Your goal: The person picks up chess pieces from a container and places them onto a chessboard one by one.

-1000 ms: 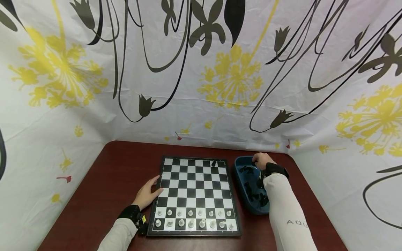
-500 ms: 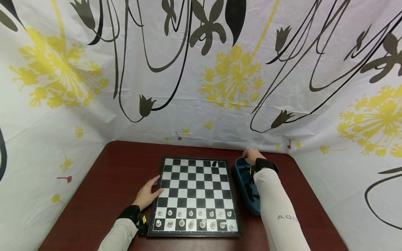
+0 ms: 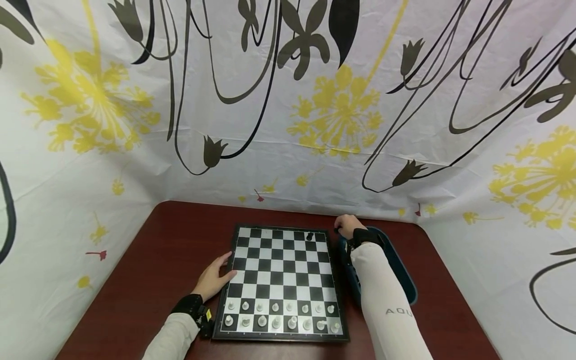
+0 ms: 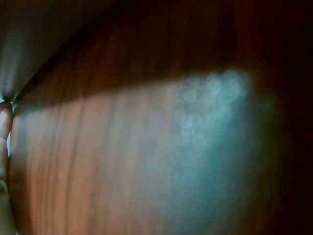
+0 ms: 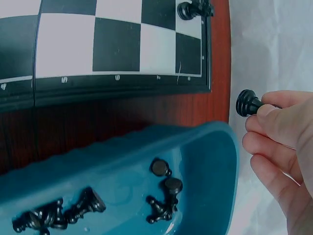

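My right hand (image 3: pixel 348 227) pinches a black chess piece (image 5: pixel 248 103) by its top, base outward, above the far end of the blue tray. The piece's upper part is hidden by the fingers. On the left, my left hand (image 3: pixel 213 277) rests at the side edge of the chessboard (image 3: pixel 278 267), fingers fairly straight. White chess pieces (image 3: pixel 291 322) stand in two rows along the near side. A single black piece (image 3: pixel 309 236) stands on the far row near the right corner. Only a sliver of my left fingers (image 4: pixel 4 122) shows in the left wrist view.
The blue tray (image 5: pixel 215 147) is right of the board and holds several black chess pieces (image 5: pixel 88 203). Both lie on a dark red-brown table (image 3: pixel 148 280). A white cloth (image 3: pixel 252 120) with floral print hangs behind and at both sides.
My right hand has moved left from inside the tray to its left far corner, bringing a black chess piece. The left hand stays at the board's edge.
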The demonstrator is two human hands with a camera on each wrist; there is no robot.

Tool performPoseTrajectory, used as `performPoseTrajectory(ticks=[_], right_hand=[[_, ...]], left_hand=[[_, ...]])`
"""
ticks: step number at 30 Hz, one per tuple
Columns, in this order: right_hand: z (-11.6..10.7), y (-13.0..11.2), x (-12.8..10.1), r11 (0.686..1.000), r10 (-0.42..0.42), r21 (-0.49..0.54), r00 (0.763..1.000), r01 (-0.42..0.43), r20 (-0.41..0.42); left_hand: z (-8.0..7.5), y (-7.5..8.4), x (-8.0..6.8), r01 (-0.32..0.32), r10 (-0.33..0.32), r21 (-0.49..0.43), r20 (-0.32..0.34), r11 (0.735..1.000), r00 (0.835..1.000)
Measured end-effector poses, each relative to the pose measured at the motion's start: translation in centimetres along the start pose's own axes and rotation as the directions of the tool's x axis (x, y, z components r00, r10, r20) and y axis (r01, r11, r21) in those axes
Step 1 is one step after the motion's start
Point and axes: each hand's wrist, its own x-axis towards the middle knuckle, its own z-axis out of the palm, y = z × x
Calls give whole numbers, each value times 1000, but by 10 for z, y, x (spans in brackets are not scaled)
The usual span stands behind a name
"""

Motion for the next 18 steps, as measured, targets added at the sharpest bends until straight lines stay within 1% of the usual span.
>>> performPoseTrajectory(ticks=[3, 8, 11, 14, 18], right_hand=[[4, -4, 3, 1000, 20, 6, 1000, -20, 4], [10, -6, 4, 998, 62, 9, 998, -63, 32], [14, -6, 5, 997, 73, -3, 997, -73, 23], [18, -4, 8, 998, 53, -15, 999, -53, -5], [25, -2, 11, 1000, -7, -8, 999, 6, -33]], left_hand=[[-1, 0, -1, 8, -8, -4, 2, 1000, 1000], [3, -1, -5, 25, -25, -4, 1, 1000, 1000], [4, -1, -4, 20, -20, -6, -9, 1000, 1000], [3, 0, -3, 13, -13, -10, -7, 1000, 1000], [0, 0, -3, 17, -17, -12, -8, 1000, 1000]])
